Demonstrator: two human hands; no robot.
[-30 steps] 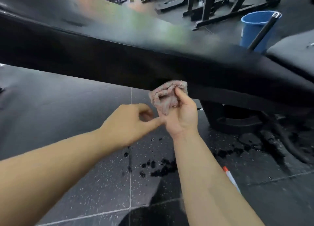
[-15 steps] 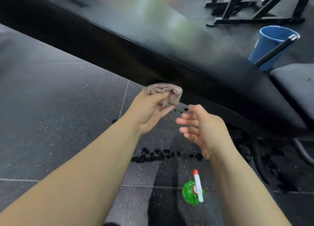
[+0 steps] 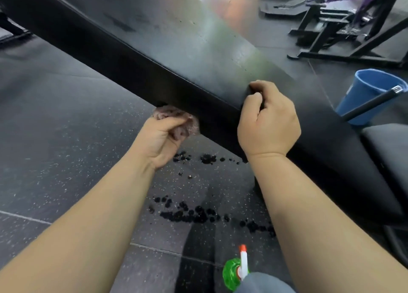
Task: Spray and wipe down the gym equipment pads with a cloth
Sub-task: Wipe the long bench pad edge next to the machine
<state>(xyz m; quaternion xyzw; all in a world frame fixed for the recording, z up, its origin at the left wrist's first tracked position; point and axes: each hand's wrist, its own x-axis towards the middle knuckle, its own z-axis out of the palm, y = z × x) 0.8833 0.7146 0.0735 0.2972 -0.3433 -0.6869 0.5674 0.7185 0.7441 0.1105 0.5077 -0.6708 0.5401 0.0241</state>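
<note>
Seemingly to steady the pad (image 3: pixel 198 50), the right hand (image 3: pixel 268 125) grips its near edge while the left hand (image 3: pixel 163 138) presses the bunched cloth (image 3: pixel 176 117) it clutches against the underside.

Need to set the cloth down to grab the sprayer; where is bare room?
Bare: the pad up-left of the right hand, and the dry floor left of the left hand gripping the cloth. Crowded: between the forearms, wet spots and the spray bottle; at right, the blue bucket.
</note>
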